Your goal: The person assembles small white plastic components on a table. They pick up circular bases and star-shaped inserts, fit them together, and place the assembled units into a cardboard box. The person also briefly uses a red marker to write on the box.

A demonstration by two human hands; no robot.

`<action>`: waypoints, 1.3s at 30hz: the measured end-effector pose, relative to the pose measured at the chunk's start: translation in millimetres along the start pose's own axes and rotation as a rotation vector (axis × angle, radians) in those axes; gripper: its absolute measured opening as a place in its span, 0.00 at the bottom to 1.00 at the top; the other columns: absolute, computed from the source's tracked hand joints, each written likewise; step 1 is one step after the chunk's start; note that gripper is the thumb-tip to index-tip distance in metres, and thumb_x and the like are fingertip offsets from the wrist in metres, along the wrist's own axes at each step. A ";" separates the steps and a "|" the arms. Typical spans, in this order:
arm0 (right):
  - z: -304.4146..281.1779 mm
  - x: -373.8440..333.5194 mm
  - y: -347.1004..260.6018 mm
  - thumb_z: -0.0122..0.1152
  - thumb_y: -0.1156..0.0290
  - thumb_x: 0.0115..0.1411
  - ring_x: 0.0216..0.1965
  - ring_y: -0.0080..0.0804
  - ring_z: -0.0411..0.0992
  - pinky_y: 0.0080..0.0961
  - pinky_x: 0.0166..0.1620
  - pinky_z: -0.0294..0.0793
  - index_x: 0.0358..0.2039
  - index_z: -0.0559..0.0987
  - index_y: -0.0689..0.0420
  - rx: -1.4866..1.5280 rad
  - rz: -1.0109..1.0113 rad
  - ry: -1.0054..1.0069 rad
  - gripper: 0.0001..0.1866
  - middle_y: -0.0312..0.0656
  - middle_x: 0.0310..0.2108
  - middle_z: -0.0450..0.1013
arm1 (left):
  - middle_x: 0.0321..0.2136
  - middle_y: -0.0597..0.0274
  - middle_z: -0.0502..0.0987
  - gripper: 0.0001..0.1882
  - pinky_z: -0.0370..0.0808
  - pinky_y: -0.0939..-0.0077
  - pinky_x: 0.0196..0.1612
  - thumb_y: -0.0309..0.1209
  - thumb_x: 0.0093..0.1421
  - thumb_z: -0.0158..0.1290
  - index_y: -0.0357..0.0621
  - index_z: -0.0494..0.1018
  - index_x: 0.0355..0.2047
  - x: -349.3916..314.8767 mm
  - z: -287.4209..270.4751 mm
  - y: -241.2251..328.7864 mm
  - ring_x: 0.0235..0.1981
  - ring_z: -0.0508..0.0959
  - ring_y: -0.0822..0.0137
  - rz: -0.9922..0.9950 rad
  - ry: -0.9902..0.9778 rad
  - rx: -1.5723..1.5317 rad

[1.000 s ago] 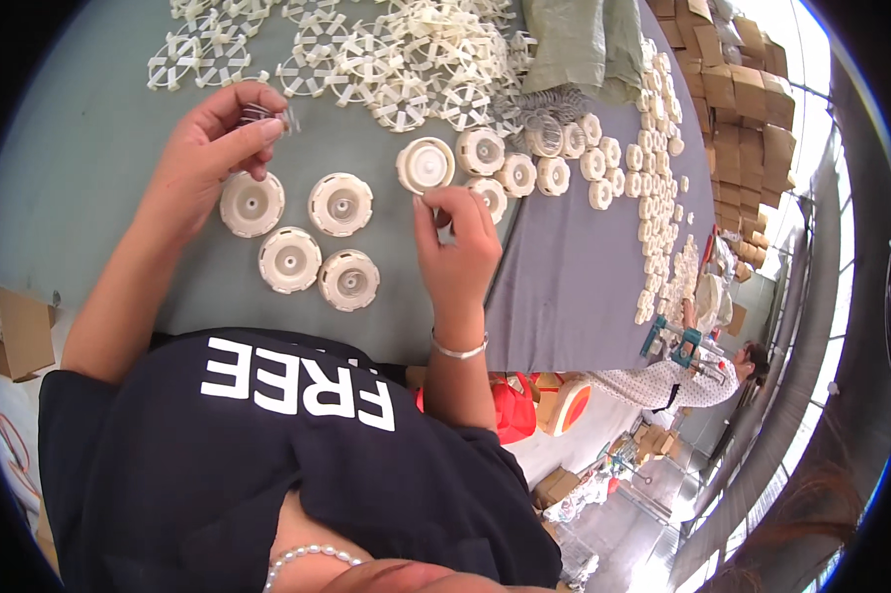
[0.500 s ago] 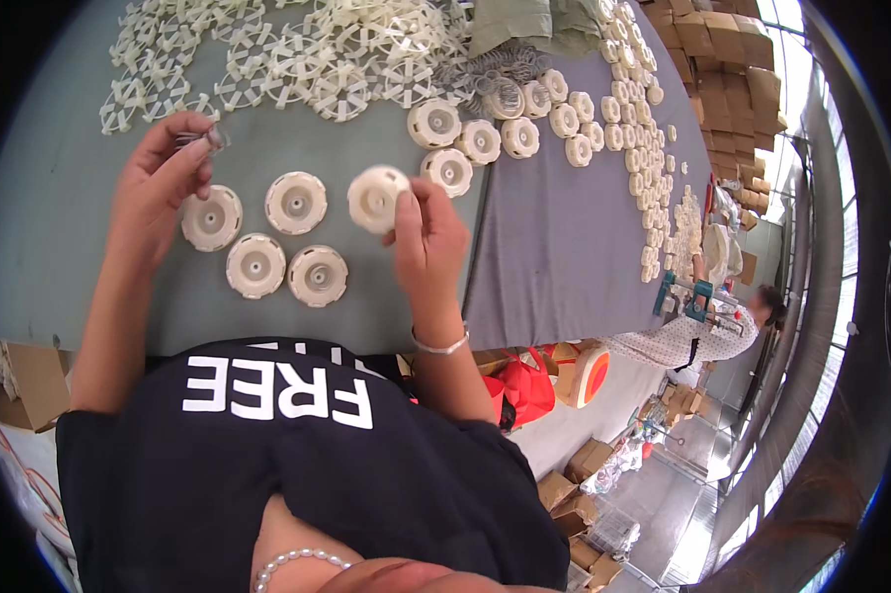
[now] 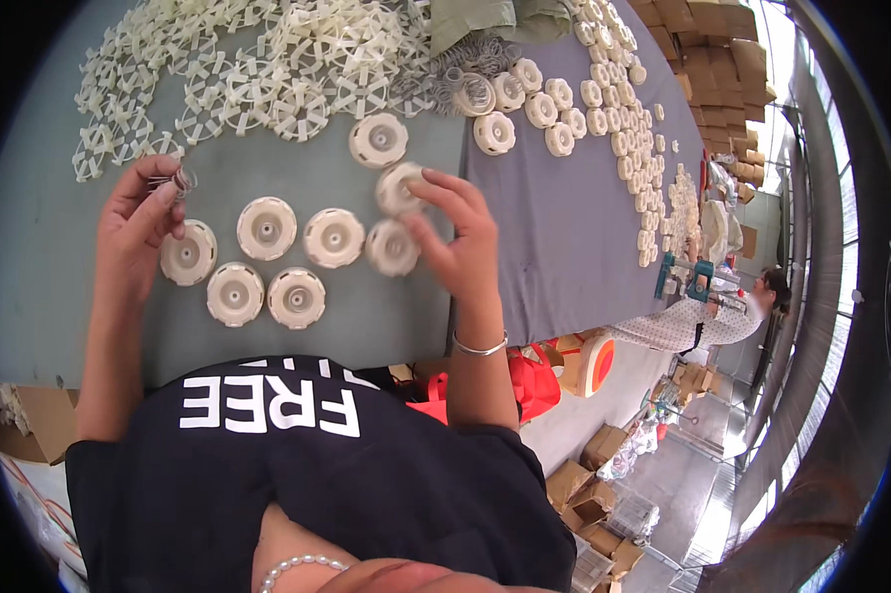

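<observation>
My left hand point(image 3: 141, 210) is closed, pinching a few small metal coil springs point(image 3: 173, 184) at its fingertips. Off-white round plastic caps with notched rims lie in front of me, such as one cap point(image 3: 266, 228) in the middle and another cap point(image 3: 334, 237) to its right. My right hand point(image 3: 455, 235), fingers apart, touches two motion-blurred caps: the upper cap point(image 3: 398, 190) by its fingertips and the lower cap point(image 3: 390, 249) by its thumb. A further cap point(image 3: 378, 139) sits just beyond them.
White plastic spoked rings point(image 3: 257, 74) heap along the far side. Loose springs point(image 3: 465, 64) lie beside a green cloth point(image 3: 485, 22). Many caps point(image 3: 628, 128) spread along the grey-covered table point(image 3: 554, 237) to the right. Another person point(image 3: 702, 321) works at the far right by a green device point(image 3: 700, 280).
My right hand has set down its cap at the right of the group. It now shifts further caps leftward. The springs stay in my left hand. The view has shifted slightly.
</observation>
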State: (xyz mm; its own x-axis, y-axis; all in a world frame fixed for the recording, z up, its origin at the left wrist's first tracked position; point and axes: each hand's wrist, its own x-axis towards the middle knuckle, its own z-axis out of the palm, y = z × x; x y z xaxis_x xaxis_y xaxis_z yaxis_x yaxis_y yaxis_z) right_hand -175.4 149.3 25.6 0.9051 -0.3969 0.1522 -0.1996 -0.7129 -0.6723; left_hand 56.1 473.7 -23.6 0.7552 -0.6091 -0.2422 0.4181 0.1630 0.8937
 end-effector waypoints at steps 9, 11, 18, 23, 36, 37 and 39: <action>-11.6 100.8 90.7 0.73 0.66 0.58 0.55 0.50 0.74 0.42 0.59 0.73 0.51 0.84 0.56 -0.331 -0.161 0.388 0.20 0.50 0.57 0.75 | 0.42 0.69 0.79 0.14 0.74 0.83 0.38 0.29 0.71 0.56 0.43 0.76 0.55 9.2 12.6 9.4 0.36 0.75 0.78 0.005 -0.034 0.022; -10.8 87.7 82.7 0.72 0.65 0.58 0.57 0.50 0.73 0.42 0.61 0.71 0.51 0.83 0.56 -0.114 -0.028 0.289 0.20 0.48 0.56 0.75 | 0.42 0.69 0.79 0.14 0.73 0.83 0.38 0.29 0.71 0.56 0.43 0.76 0.55 7.4 7.4 6.1 0.36 0.75 0.79 -0.002 -0.022 0.011; -3.5 27.7 16.7 0.74 0.70 0.54 0.55 0.47 0.74 0.38 0.58 0.73 0.51 0.82 0.56 -0.266 -0.140 0.107 0.22 0.48 0.54 0.75 | 0.45 0.68 0.80 0.15 0.73 0.83 0.38 0.29 0.71 0.55 0.40 0.76 0.56 6.1 -3.9 8.9 0.36 0.75 0.79 -0.018 0.007 -0.005; -5.5 43.9 8.3 0.76 0.72 0.51 0.52 0.47 0.75 0.38 0.54 0.76 0.51 0.82 0.55 -0.117 -0.025 0.007 0.25 0.48 0.51 0.75 | 0.46 0.66 0.80 0.18 0.74 0.84 0.38 0.29 0.72 0.53 0.37 0.74 0.60 10.9 16.8 22.3 0.36 0.75 0.78 -0.069 -0.053 -0.045; 7.5 18.9 15.6 0.74 0.74 0.55 0.47 0.47 0.76 0.38 0.52 0.77 0.45 0.85 0.55 -0.195 -0.280 0.068 0.15 0.43 0.48 0.79 | 0.47 0.62 0.78 0.16 0.81 0.87 0.33 0.30 0.71 0.54 0.38 0.72 0.56 -14.3 52.9 33.7 0.40 0.79 0.77 -0.147 -0.191 -0.221; 4.1 15.6 10.4 0.73 0.75 0.54 0.49 0.47 0.76 0.39 0.54 0.76 0.44 0.85 0.54 -0.260 -0.308 0.066 0.15 0.43 0.49 0.79 | 0.46 0.62 0.77 0.16 0.81 0.87 0.32 0.30 0.71 0.54 0.39 0.71 0.57 -14.9 55.3 30.9 0.40 0.78 0.77 -0.172 -0.202 -0.235; -6.3 9.4 -1.0 0.72 0.77 0.54 0.53 0.49 0.76 0.42 0.58 0.75 0.44 0.85 0.53 -0.393 -0.359 0.067 0.16 0.43 0.51 0.79 | 0.46 0.62 0.75 0.15 0.80 0.87 0.30 0.30 0.71 0.55 0.39 0.71 0.55 -14.0 65.3 27.5 0.40 0.77 0.78 -0.215 -0.222 -0.223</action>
State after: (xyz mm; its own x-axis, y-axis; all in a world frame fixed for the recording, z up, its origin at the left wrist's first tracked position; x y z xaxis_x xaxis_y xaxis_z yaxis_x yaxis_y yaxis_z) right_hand -169.0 142.7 32.3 0.9189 -0.1156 0.3771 -0.0196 -0.9683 -0.2492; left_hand 24.1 436.0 29.0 0.5204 -0.7972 -0.3059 0.6735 0.1630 0.7210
